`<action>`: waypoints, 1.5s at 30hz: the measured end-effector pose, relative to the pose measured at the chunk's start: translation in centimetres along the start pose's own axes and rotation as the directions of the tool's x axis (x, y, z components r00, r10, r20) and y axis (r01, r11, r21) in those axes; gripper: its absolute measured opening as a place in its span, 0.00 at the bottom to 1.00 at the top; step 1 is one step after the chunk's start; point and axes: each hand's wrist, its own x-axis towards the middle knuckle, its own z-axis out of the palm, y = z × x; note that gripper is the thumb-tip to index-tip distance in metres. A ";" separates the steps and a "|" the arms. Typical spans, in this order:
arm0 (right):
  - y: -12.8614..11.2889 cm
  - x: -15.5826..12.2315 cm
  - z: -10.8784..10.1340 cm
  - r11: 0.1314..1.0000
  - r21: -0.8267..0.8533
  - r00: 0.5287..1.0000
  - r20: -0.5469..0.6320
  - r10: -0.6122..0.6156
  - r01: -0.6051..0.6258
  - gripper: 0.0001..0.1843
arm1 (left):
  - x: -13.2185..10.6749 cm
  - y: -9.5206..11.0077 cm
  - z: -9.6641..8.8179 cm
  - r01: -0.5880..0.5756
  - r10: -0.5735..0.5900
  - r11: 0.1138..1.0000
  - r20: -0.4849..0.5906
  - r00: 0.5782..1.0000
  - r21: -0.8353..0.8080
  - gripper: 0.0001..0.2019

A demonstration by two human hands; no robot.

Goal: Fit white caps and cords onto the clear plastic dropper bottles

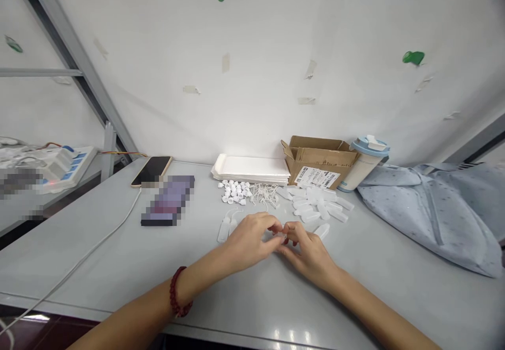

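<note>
My left hand (252,237) and my right hand (310,250) meet above the table with fingertips pinched close together. A small pale, see-through piece shows between them, mostly hidden by the fingers, so its kind is unclear. Just behind my left hand lie translucent tubes (224,229) with thin white loops at their ends. Beyond the hands are a heap of small white caps (234,191) and a tangle of thin white strings (265,195). To the right is a pile of empty translucent tubes (315,203); one single tube (322,230) lies near my right hand.
Against the wall stand a stack of white envelopes (252,168), an open cardboard box (321,161) and a blue-lidded cup (363,166). A light blue cloth bag (430,213) occupies the right side. Two phones lie left, one the gold-edged phone (152,171), with a white cable (98,247).
</note>
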 end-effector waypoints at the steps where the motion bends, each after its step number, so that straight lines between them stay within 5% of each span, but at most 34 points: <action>1: 0.0 0.0 0.0 1.000 0.014 1.000 0.001 -0.002 0.002 0.09 | -0.1 0.0 0.1 -0.020 0.020 0.999 -0.004 1.000 0.027 0.06; 10: -0.4 0.2 0.0 0.999 0.031 1.000 0.017 -0.012 0.012 0.08 | -0.2 -0.5 0.9 -0.011 0.013 0.996 -0.020 1.000 0.091 0.04; 23: 0.5 0.0 -0.7 0.982 -0.124 0.979 -0.129 -0.159 0.143 0.05 | 0.3 -0.3 0.7 0.136 -0.179 0.915 -0.082 0.980 -0.379 0.04; 33: 0.2 0.1 -1.2 0.970 -0.186 0.976 -0.120 -0.179 0.155 0.09 | 0.4 -1.2 1.9 0.085 -0.187 0.829 -0.131 0.974 -0.552 0.04; 45: 0.4 0.2 -0.5 0.997 0.071 0.994 -0.109 0.028 -0.020 0.06 | 0.6 -1.0 1.3 0.090 -0.147 0.894 -0.097 0.984 -0.439 0.04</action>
